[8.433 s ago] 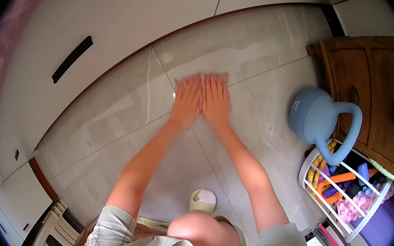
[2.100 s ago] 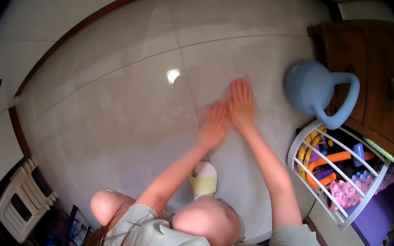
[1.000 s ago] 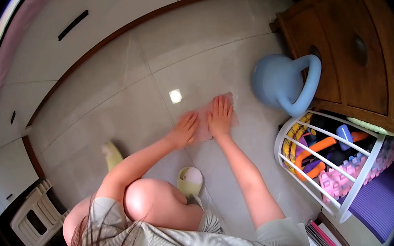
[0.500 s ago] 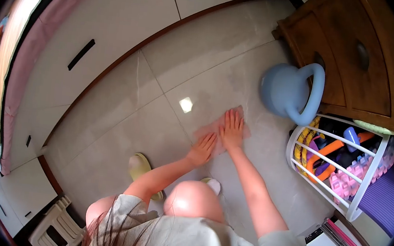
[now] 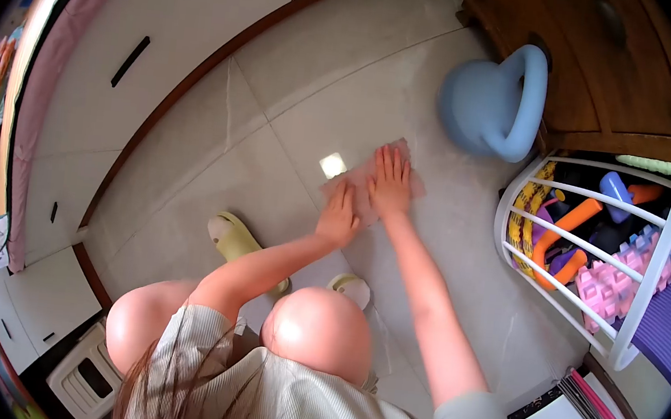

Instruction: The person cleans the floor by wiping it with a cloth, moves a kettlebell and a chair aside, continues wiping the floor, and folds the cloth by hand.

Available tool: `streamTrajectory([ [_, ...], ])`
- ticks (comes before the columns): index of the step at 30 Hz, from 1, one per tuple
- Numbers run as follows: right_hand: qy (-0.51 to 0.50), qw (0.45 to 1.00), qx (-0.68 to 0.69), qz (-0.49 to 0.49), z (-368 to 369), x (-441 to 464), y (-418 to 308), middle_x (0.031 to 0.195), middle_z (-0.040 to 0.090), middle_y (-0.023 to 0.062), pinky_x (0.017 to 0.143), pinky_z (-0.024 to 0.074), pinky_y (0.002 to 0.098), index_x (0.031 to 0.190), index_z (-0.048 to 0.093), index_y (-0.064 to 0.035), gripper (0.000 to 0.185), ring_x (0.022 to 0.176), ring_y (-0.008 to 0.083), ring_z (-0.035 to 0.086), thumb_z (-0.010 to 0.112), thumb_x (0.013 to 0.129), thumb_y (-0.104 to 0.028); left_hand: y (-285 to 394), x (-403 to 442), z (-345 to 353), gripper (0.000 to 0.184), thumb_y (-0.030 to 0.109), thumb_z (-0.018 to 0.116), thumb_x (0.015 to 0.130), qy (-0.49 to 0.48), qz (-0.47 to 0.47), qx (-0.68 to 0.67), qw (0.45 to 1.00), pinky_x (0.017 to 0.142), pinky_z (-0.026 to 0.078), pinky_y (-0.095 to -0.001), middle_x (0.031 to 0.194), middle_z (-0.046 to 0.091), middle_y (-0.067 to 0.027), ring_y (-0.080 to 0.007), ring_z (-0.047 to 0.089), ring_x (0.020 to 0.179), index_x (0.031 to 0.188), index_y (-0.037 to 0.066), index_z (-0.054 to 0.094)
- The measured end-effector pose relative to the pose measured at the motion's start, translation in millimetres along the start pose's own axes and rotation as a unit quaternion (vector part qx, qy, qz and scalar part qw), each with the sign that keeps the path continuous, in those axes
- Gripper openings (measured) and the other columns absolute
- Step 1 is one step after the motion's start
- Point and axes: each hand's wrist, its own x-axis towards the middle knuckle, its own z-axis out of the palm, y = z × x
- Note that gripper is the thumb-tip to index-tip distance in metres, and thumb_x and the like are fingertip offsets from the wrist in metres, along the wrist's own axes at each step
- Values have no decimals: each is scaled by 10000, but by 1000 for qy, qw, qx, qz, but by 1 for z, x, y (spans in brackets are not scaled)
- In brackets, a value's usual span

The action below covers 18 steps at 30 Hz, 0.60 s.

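Observation:
A thin pink cloth (image 5: 363, 196) lies spread on the grey tiled floor (image 5: 301, 145). My left hand (image 5: 339, 216) rests flat on its left part, fingers extended and pointing away from me. Flat on the right part of the cloth is my right hand (image 5: 391, 184), its fingers slightly spread. Both palms face down, and neither hand grips the cloth. Pink edges show beyond the fingertips and between the hands. A bright square of reflected light (image 5: 332, 165) shows on the tile just beyond my left hand.
A blue kettlebell (image 5: 485, 107) stands by a wooden cabinet (image 5: 611, 75) at right. Nearer is a white rack (image 5: 583, 186) of exercise gear. Green slippers (image 5: 238, 240) are on my feet. White drawers (image 5: 183, 22) line the left, with a plastic stool (image 5: 85, 375) at lower left.
The view has shifted and turned. Earlier my hands were close together in front; now they rest apart on the cloth, nearer the kettlebell. My left foot has come forward into view beside my left forearm.

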Motion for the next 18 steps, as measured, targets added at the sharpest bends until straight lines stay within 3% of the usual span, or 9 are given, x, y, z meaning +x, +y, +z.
streamTrajectory([
  [3,-20,998,-62,24,0,2,-6,1539,153,-3,1156,67,435,1476,171,-140,651,1417,211,122,384,928,-421,-3,3,9,693,85,502,771,34,24,60,997,1108,221,-455,1436,221,-276,-411,235,1340,1385,-74,222],
  [9,36,998,-36,-25,5,8,-5,1525,202,-10,1155,92,422,1468,210,-150,617,1411,191,149,405,931,-383,-18,17,24,676,160,445,848,-4,90,109,990,1126,136,-479,1473,171,-264,-388,145,1385,1415,-83,168],
  [15,32,988,14,-152,-2,49,-11,1507,249,-13,1153,111,401,1449,269,-150,581,1403,192,173,419,929,-360,-11,36,35,632,225,387,909,129,-96,7,987,1128,87,-490,1498,158,-232,-348,134,1400,1429,-61,171],
  [18,21,979,34,-202,-7,84,-36,1503,260,-4,1154,108,403,1441,287,-142,573,1399,193,182,423,925,-350,-34,45,26,638,239,384,908,184,-117,33,975,1129,65,-496,1498,155,-234,-358,131,1399,1435,-50,168],
])
